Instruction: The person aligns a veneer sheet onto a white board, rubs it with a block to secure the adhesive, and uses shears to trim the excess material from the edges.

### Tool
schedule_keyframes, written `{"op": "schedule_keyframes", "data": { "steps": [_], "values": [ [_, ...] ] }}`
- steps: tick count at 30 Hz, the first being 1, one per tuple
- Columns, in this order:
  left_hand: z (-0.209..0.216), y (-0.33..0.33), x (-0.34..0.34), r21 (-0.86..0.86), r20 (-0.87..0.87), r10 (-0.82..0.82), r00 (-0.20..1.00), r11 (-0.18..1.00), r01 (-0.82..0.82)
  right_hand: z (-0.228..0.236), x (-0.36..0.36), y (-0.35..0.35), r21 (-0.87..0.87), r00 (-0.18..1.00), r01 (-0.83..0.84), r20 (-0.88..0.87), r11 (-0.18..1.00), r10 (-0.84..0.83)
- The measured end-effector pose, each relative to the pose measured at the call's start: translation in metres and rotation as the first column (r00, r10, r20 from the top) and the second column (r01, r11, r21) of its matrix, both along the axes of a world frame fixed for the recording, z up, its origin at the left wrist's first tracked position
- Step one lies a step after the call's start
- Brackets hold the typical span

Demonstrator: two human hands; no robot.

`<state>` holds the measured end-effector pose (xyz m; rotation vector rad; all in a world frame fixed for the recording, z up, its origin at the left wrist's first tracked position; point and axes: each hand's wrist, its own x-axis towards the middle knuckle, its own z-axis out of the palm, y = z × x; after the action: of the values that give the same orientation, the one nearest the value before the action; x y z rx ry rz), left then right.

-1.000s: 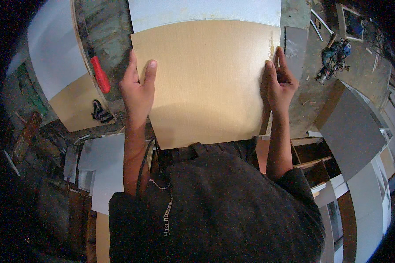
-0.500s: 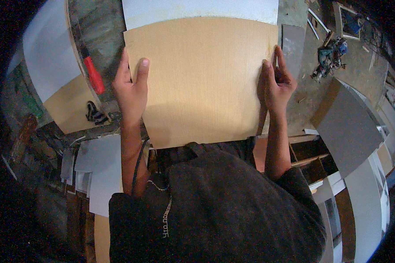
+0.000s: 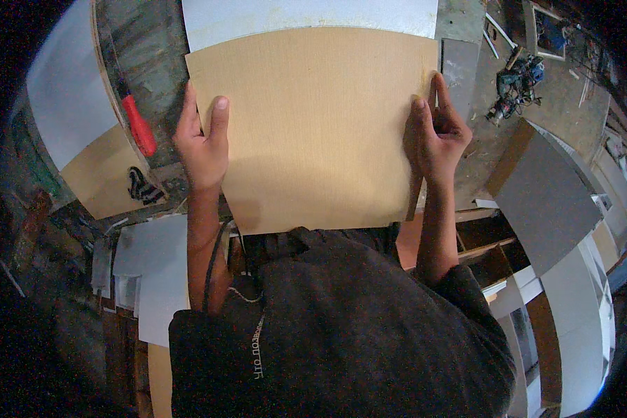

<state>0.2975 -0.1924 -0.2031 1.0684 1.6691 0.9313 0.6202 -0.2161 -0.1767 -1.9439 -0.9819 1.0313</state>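
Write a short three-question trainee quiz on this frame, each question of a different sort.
1. True or false: both hands grip the tan board at its side edges.
2. Multiple choice: the red-handled tool lies (A) on the tan board, (B) left of the left hand, (C) under the right hand.
3. Fill in: beyond the tan board's far edge lies a ___ sheet.

Key: 1 true; 2 B; 3 white.

Dim, soft overhead light; sharp centre, fisheye edges bend into black vignette, colours muted
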Motion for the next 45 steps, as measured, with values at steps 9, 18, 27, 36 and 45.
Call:
{"op": "schedule_keyframes", "data": {
  "steps": [9,18,27,36,45],
  "values": [
    [-0.001,0.002,0.004,0.013,-0.038,-0.022,0.999,1.0,0.022,0.017,0.003,0.0,0.006,0.983,-0.061,0.173,0.998,0.059],
    [-0.003,0.004,0.005,0.025,-0.027,-0.02,0.999,0.999,0.021,0.006,0.012,-0.008,-0.042,0.988,-0.023,0.153,0.999,0.029],
    [0.018,0.007,0.008,0.011,-0.054,-0.006,0.998,1.0,0.006,-0.012,-0.003,-0.005,0.007,0.997,-0.002,0.079,1.0,0.002],
    [0.011,0.01,0.005,0.001,-0.051,-0.038,0.998,0.999,0.038,-0.016,0.0,-0.006,0.046,0.996,0.006,0.084,0.999,-0.01],
    [0.003,0.002,0.007,0.042,-0.095,-0.024,0.995,0.999,0.028,-0.014,0.004,-0.002,0.047,0.997,-0.034,0.071,0.998,0.031]
  ]
}}
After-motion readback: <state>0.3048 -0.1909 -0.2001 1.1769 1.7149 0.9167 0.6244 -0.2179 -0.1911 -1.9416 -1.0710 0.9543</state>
